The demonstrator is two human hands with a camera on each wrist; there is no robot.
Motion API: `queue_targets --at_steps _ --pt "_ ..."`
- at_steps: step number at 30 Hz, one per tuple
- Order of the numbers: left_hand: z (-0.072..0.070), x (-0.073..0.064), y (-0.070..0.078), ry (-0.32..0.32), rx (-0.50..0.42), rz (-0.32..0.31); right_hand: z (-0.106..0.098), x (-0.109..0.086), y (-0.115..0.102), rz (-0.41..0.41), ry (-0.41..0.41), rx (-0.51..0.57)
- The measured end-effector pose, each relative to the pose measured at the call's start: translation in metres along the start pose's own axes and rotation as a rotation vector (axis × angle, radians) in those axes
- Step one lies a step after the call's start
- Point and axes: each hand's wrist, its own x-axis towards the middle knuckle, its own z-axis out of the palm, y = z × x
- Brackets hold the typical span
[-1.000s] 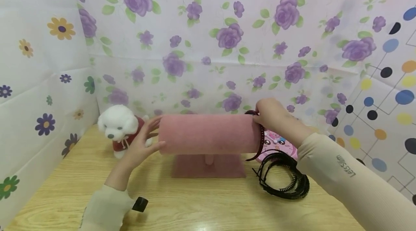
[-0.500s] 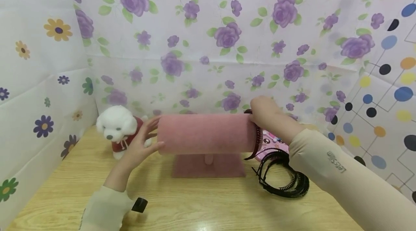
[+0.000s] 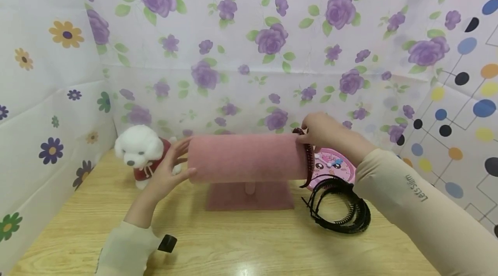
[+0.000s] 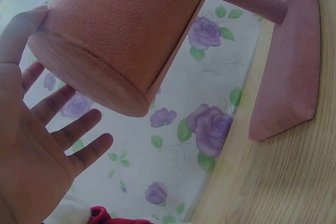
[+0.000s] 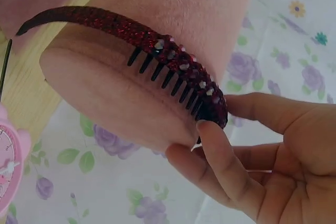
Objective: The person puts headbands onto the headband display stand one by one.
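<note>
A pink plush cylinder [image 3: 245, 157] lies level on a post above its flat base [image 3: 229, 198], in the middle of the head view. Over its right end sits a dark red glittery headband [image 5: 134, 32] with beads and black comb teeth. My right hand [image 3: 327, 131] pinches the beaded part of this headband between thumb and fingers. At the opposite end, my left hand [image 3: 169, 170] touches the cylinder with thumb and fingers spread around its edge. In the left wrist view, those fingers [image 4: 84, 127] are nearly straight.
Several black toothed headbands [image 3: 363, 220] lie stacked on the wooden table [image 3: 241, 241] at right. Behind them is a pink cartoon clock [image 3: 338, 172]. A white plush dog [image 3: 140, 146] in red stands beside my left hand. Floral sheets [image 3: 249, 51] wall the back and sides.
The right hand and the red headband shift slightly left, then back right, at the cylinder's end. My left hand stays at its end of the cylinder.
</note>
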Motion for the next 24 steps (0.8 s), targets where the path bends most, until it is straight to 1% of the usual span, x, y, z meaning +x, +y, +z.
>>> queue_targets --at_steps 3,7,11,14,16,21,24 --pt "0.0 0.0 0.0 -0.001 -0.006 0.001 -0.003 -0.002 0.005 -0.048 -0.021 0.045" --pt "-0.001 0.0 0.001 0.0 -0.01 -0.015 -0.005 -0.004 0.013 -0.118 -0.057 0.094" --pt "-0.002 0.001 0.003 -0.002 -0.011 -0.019 -0.006 -0.007 0.021 -0.19 -0.065 0.086" --pt "-0.002 0.001 0.003 -0.005 -0.013 -0.017 -0.006 -0.01 0.027 -0.224 -0.069 0.071" --pt "-0.002 0.0 0.002 -0.007 -0.012 -0.016 -0.006 -0.011 0.03 -0.238 -0.087 0.093" --pt "-0.001 0.0 0.001 -0.012 -0.01 -0.016 -0.005 -0.016 0.035 -0.248 -0.156 0.184" --pt "-0.001 0.0 0.001 -0.01 -0.004 -0.015 -0.004 -0.018 0.038 -0.248 -0.182 0.226"
